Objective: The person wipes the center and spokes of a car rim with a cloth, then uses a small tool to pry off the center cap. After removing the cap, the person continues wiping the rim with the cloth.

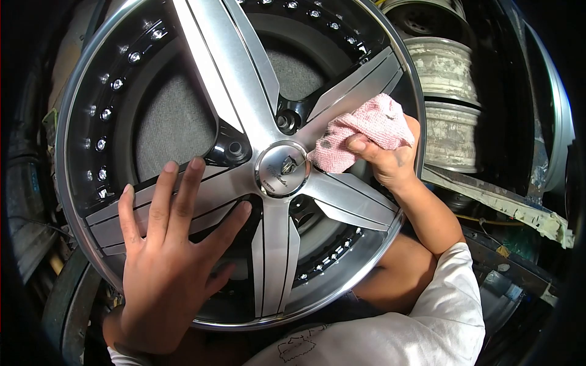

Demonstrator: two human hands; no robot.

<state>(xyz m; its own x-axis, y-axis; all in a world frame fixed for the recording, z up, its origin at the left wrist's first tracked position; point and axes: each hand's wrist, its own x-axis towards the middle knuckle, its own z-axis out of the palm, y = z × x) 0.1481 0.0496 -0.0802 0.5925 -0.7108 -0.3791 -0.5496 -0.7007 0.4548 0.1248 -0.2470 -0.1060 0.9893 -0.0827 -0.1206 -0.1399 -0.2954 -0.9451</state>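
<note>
The silver-and-black five-spoke metal wheel (235,61) fills the frame's centre. The right hand (394,165), wrist bent, clamps a crumpled pink textured cloth (372,128) right of centre, apparently mid-wipe; the next stroke calls for light, even pressure. At lower left, the left hand (163,268) lies palm down, fingers spread apart.

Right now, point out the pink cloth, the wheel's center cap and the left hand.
Pink cloth (379,122): head view, on the bunched fabric above the thumb.
Center cap (273,171): head view, on its flat face, left of the emblem.
Left hand (163,268): head view, on the back of the hand.
</note>
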